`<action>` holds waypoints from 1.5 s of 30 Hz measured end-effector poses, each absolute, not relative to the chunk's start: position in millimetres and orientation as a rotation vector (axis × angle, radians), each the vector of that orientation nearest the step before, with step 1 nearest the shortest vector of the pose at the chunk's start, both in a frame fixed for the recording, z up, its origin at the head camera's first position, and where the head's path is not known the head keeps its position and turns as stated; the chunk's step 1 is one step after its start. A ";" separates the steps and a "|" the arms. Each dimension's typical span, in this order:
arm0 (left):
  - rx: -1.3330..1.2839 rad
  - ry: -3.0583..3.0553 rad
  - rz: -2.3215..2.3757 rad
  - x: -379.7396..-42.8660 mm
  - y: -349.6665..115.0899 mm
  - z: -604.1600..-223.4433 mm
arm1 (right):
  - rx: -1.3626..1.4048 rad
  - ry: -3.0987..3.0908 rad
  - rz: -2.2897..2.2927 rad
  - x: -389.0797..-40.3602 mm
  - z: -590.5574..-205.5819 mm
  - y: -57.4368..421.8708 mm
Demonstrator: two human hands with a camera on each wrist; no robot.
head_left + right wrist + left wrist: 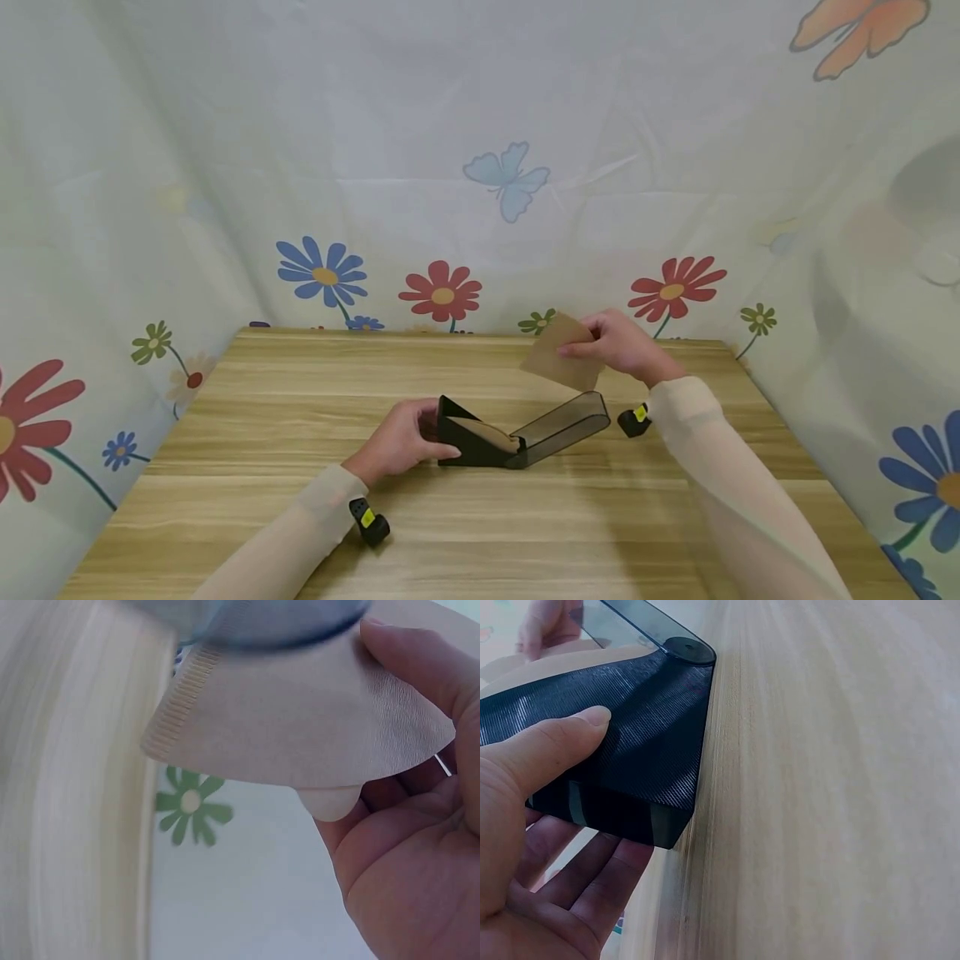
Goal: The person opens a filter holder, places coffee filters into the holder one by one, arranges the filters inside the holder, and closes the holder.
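Note:
A black coffee filter holder (476,450) stands on the table, its clear smoky lid (572,415) swung out to the right. My left hand (401,437) grips the holder's left end, with the thumb on the ribbed side (641,727) and the fingers beneath the far edge in the left wrist view. Brown paper (480,430) shows inside the holder. Above the lid, my right hand (628,346) pinches a brown cone coffee filter (562,357) between thumb and fingers. The right wrist view shows the filter's crimped edge (180,705) and a small rounded tab (330,801) at its curved rim.
The wood-grain table (300,383) spreads around the holder. Behind it and at both sides hangs a white curtain (390,125) printed with flowers and butterflies. A small black camera (369,523) sits at my left wrist, another camera (635,420) at the right.

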State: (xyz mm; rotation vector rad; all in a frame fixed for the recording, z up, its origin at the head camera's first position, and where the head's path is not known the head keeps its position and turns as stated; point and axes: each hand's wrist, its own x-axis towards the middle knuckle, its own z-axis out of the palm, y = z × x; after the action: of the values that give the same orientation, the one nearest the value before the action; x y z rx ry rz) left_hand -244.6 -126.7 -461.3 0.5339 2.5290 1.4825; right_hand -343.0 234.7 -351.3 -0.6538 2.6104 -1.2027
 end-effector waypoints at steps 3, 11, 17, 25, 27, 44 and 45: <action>0.533 2.530 1.484 -244.8 -126.8 -461.6 | -0.683 2.592 -1.213 -338.4 -342.6 228.1; 0.528 2.531 1.485 -244.2 -126.5 -460.9 | -0.746 2.567 -1.201 -321.4 -322.6 210.5; 0.528 2.533 1.477 -243.8 -126.4 -461.2 | -0.804 2.584 -1.186 -314.0 -317.1 199.4; 0.535 2.543 1.473 -243.5 -126.2 -460.6 | -0.819 2.599 -1.187 -309.7 -316.5 192.3; 0.538 2.543 1.475 -243.2 -126.2 -460.5 | -0.817 2.612 -1.184 -309.1 -317.6 190.4; 0.540 2.567 1.467 -242.8 -125.6 -461.9 | -1.000 2.579 -1.106 -295.3 -326.2 169.7; 0.538 2.567 1.466 -242.8 -125.5 -461.7 | -1.007 2.574 -1.096 -294.9 -326.5 168.7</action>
State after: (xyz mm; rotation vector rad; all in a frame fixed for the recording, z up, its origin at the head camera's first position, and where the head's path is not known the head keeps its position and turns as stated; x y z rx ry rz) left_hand -242.8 -125.5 -461.7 0.5379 2.5668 1.4661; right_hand -294.9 168.7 -326.5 -1.0068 2.5743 -1.0956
